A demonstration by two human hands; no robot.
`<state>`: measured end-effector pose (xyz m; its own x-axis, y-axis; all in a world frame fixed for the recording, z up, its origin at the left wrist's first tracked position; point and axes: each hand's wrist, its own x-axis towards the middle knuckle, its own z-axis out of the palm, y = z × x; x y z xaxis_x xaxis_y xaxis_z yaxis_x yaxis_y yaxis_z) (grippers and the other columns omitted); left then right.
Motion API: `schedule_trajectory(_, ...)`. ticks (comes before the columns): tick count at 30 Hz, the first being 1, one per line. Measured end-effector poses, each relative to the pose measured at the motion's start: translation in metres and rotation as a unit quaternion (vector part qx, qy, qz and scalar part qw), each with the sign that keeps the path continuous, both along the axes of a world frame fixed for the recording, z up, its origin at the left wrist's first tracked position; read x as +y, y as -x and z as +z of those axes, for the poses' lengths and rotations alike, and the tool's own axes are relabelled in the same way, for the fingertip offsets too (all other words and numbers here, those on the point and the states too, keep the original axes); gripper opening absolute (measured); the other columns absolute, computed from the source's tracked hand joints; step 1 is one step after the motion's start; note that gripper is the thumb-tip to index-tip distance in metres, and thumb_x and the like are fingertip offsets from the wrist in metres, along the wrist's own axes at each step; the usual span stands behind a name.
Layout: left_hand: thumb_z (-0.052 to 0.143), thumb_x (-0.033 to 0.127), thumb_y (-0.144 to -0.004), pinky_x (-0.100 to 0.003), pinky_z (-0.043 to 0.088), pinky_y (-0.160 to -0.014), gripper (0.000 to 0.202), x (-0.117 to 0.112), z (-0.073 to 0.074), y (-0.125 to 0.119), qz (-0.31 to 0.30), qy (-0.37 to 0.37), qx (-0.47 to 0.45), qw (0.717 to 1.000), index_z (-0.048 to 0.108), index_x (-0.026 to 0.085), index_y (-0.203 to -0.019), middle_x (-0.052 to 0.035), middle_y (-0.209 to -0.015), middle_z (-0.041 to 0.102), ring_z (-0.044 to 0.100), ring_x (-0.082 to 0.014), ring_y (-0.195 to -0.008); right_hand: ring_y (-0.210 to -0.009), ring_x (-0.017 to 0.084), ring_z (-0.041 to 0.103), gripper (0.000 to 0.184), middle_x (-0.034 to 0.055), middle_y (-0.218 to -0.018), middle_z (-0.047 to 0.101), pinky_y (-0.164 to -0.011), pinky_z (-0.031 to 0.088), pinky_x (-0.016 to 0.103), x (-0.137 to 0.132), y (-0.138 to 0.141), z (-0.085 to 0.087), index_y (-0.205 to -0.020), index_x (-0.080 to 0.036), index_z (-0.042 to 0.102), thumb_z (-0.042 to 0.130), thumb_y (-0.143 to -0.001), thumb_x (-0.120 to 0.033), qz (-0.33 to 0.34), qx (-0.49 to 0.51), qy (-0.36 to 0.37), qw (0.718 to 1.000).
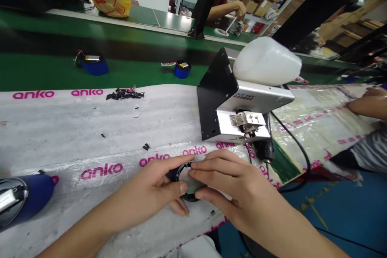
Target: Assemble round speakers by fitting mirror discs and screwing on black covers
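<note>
Close to the bench's front edge, my left hand (pixel 154 181) curls around the side of a round black-rimmed housing (pixel 180 175), its fingers closed on it. A pale, flat disc (pixel 193 185) covers the housing's top. My right hand (pixel 232 183) rests its fingertips on the disc and rim from the right, fingers bent together. Most of the housing's side is hidden by my fingers. Left of my hands lies a blue cylinder (pixel 39 193) tilted on its side, with a silvery block in its open end.
A black and silver machine (pixel 250 98) stands beyond my right hand, a power screwdriver (pixel 264 149) beside it. Small black pieces (pixel 123 94) lie on the white wrap. Two blue housings (pixel 94 67) sit on the green belt. Other people's hands (pixel 370 100) show at right and back.
</note>
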<state>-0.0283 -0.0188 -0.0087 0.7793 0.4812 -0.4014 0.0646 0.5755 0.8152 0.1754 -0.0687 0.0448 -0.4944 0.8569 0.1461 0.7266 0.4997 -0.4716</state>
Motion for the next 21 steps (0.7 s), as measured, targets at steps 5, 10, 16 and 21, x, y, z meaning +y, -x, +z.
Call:
schedule_trajectory(5, 0.066, 0.03, -0.091, -0.03, 0.062, -0.069, 0.059, -0.001, 0.003, -0.003, 0.014, 0.001, 0.028, 1.0, 0.048, 0.023, -0.147, -0.0034, -0.091, 0.076, 0.076, -0.018, -0.07, -0.096, 0.022, 0.065, 0.022, 0.0083, -0.105, 0.071, -0.078, 0.061, 0.035, -0.004, 0.001, -0.002, -0.113, -0.018, 0.07, 0.054, -0.099, -0.018, -0.008, 0.0, -0.006, 1.0)
schedule_trajectory(10, 0.065, 0.03, -0.088, -0.028, 0.061, -0.066, 0.055, -0.001, 0.005, -0.006, 0.013, -0.031, 0.054, 0.998, 0.05, 0.021, -0.141, -0.0019, -0.087, 0.075, 0.075, -0.0176, -0.066, -0.102, 0.022, 0.06, 0.025, 0.0074, -0.109, 0.069, -0.084, 0.057, 0.038, -0.004, 0.0, -0.003, -0.119, -0.02, 0.068, 0.058, -0.096, -0.017, -0.019, 0.005, 0.023, 1.0)
schedule_trajectory(16, 0.068, 0.048, -0.086, -0.019, 0.052, -0.045, 0.05, -0.002, 0.003, -0.017, 0.008, -0.018, 0.091, 0.996, 0.048, 0.022, -0.125, 0.0039, -0.054, 0.066, 0.07, -0.0177, -0.047, -0.097, 0.02, 0.061, 0.027, 0.004, -0.107, 0.07, -0.091, 0.053, 0.036, -0.006, 0.002, -0.003, -0.119, -0.019, 0.064, 0.064, -0.093, -0.016, -0.038, 0.037, 0.065, 0.997)
schedule_trajectory(21, 0.077, 0.06, -0.074, -0.017, 0.044, -0.037, 0.052, 0.002, -0.006, -0.022, 0.026, -0.028, 0.106, 0.994, 0.056, 0.026, -0.108, -0.0004, -0.087, 0.074, 0.063, -0.0109, -0.039, -0.111, 0.017, 0.062, 0.033, 0.0047, -0.117, 0.07, -0.102, 0.048, 0.028, -0.016, -0.01, -0.003, -0.122, -0.017, 0.063, 0.07, -0.09, -0.02, -0.031, 0.112, 0.041, 0.992)
